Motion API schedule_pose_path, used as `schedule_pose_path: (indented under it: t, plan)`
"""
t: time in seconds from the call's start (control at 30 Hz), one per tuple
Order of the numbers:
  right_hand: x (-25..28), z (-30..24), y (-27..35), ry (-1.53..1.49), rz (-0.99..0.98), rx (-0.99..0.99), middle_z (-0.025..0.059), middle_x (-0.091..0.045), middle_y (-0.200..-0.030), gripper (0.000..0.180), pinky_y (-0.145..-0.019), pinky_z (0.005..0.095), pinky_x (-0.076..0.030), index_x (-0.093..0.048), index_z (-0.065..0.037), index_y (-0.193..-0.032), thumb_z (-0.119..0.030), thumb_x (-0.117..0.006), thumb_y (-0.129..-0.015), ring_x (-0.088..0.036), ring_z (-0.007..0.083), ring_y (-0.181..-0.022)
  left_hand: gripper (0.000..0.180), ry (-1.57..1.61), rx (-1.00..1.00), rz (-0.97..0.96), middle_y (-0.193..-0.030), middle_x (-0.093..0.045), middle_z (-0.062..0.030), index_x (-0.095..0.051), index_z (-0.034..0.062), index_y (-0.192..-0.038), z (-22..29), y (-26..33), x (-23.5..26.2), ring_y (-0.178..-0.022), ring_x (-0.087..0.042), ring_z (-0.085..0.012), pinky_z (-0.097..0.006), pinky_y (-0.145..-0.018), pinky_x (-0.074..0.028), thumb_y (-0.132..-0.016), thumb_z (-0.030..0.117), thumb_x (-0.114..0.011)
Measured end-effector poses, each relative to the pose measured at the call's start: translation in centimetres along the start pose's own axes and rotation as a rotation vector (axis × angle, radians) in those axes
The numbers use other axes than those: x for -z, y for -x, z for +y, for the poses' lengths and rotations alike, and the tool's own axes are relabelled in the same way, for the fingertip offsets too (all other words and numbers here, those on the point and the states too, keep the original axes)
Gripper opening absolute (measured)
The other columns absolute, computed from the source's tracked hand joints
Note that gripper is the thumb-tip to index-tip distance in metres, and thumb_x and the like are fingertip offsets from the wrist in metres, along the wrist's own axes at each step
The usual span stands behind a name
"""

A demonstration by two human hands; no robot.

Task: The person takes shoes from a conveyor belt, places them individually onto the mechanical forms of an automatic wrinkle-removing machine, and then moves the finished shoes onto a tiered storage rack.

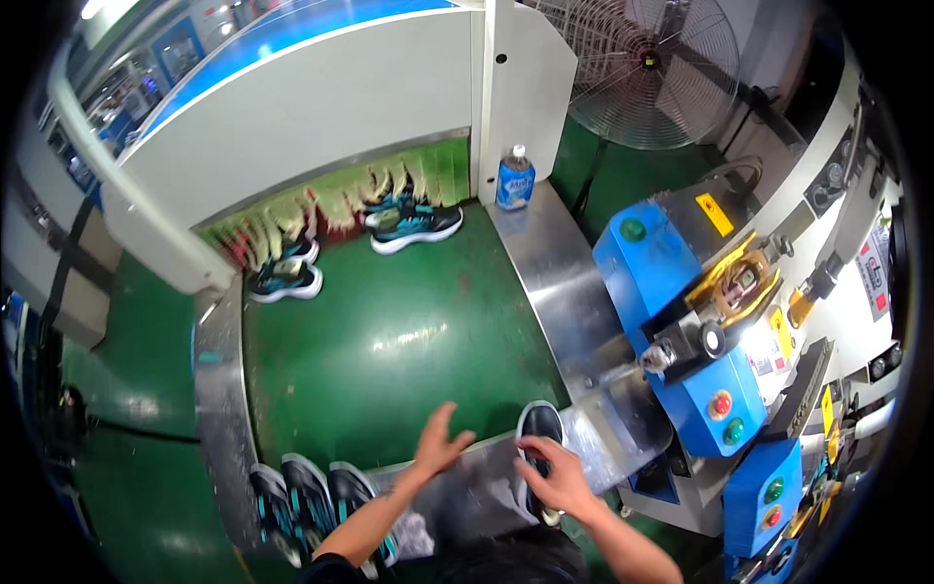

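A dark sneaker (541, 420) with a pale sole edge lies at the front metal ledge, toe pointing away from me. Over it, my right hand (555, 477) has its fingers and thumb curled around the upper; the hand covers part of the shoe. To the left, my left hand (443, 450) hovers near the ledge with its fingers apart and nothing in them. Below and left of that hand stand several dark sneakers with teal trim, among them one sneaker (309, 492) in the middle of the row. My left forearm partly hides the nearest of these.
Beyond the green conveyor belt (409, 341), a pair of sneakers (416, 230) and another pair (285, 279) sit by the machine's fringed curtain (336, 206). A blue-labelled bottle (516, 180) stands on the right metal rail. Blue button boxes (708, 404) and a large fan (650, 63) are at right.
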State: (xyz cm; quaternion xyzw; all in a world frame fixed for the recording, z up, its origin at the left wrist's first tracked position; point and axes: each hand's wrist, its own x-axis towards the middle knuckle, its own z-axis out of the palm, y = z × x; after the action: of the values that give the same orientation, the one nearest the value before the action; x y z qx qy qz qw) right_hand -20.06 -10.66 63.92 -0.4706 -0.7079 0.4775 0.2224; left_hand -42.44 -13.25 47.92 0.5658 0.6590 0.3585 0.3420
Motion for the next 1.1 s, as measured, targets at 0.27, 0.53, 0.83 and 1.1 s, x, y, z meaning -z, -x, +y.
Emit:
schedule_pose_path:
  t: [0.27,0.53,0.83,1.1]
  plan:
    - [-7.3,-7.7,-42.2,0.76,-0.389,0.867,0.0268,-0.038,-0.137,0.086,-0.107,0.0385,-0.032,-0.034,0.006,-0.134,-0.031,-0.075,-0.069,-0.039,0.0363,-0.127,0.061,-0.602,-0.072,0.299,-0.135,-0.037,-0.0264,-0.038,-0.0077,-0.126,-20.4,-7.0,17.0,-0.126,-0.034,-0.044,-0.058,-0.107,-0.021,-0.078,0.021,-0.062]
    - [-11.4,-7.8,-52.2,1.348,-0.163,0.49,0.0164,-0.061,-0.095,0.064,-0.079,0.0428,-0.05,-0.052,-0.003,-0.105,-0.035,-0.082,-0.059,-0.061,0.0334,-0.09,0.048,-0.47,-0.12,0.362,-0.131,-0.046,-0.0204,-0.047,-0.0048,-0.119,-18.4,-5.4,22.4,-0.122,-0.043,-0.0379,-0.052,-0.107,-0.028,-0.074,0.009,-0.057]
    - [-4.1,-7.8,-7.6,0.336,-0.121,-0.269,0.0161,-0.065,-0.107,0.079,-0.089,0.0362,-0.048,-0.058,-0.003,-0.116,-0.052,-0.081,-0.058,-0.063,0.0274,-0.1,0.07,0.123,0.369,0.345,-0.136,-0.04,-0.0249,-0.036,-0.0044,-0.132,-8.8,-6.1,15.9,-0.126,-0.04,-0.0357,-0.045,-0.109,-0.028,-0.084,0.04,-0.058]
    - [2.9,-16.7,6.7,0.459,-0.163,0.941,0.0226,-0.038,-0.131,0.071,-0.097,0.0434,-0.042,-0.035,-0.006,-0.136,-0.004,-0.064,-0.072,-0.045,0.0375,-0.117,0.073,0.957,0.549,-0.657,-0.121,-0.054,-0.0236,-0.035,-0.0057,-0.134,14.3,5.9,16.5,-0.105,-0.059,-0.0294,-0.041,-0.091,-0.05,-0.084,0.044,-0.057]
